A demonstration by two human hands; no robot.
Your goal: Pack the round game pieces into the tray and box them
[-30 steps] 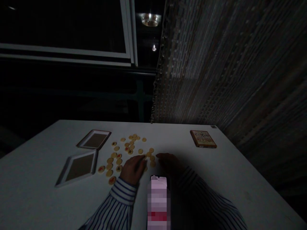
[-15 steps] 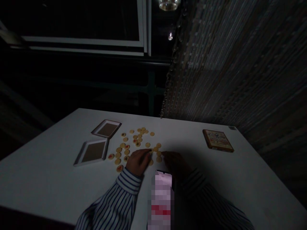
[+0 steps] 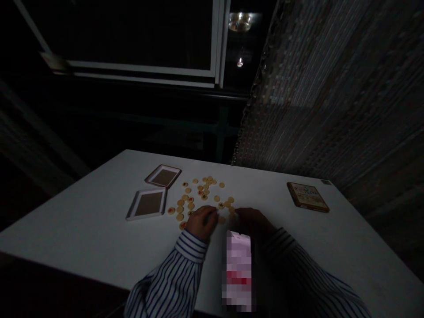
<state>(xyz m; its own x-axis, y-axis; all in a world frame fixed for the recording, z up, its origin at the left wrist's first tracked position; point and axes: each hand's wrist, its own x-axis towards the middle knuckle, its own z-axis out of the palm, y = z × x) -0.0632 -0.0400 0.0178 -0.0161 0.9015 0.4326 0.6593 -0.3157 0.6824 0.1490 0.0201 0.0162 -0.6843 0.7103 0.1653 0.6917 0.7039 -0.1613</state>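
Round wooden Chinese chess pieces (image 3: 180,202) lie scattered over the white table, some showing red or black characters, many blank side up. My left hand (image 3: 201,222) rests among them, fingers loosely bent with a gap by the thumb. Just past its fingertips lies a piece with a black character (image 3: 221,206). Reaching in from the other side, my right hand (image 3: 253,219) is in deep shadow, its fingers stretched toward a blank piece (image 3: 232,210) at their tips. Whether they touch it is hard to see. No held piece shows in either hand.
A lit phone (image 3: 239,269) with a blurred screen lies between my forearms. Two shallow box halves (image 3: 131,211) sit at the left of the table (image 3: 99,229). A closed decorated box (image 3: 308,197) lies at the right. A bead curtain (image 3: 298,88) hangs behind.
The view has swung left, so everything sits further right. My left fingertips have drawn back slightly from the black-character piece, which now shows more fully. My right hand stays beside the blank pieces.
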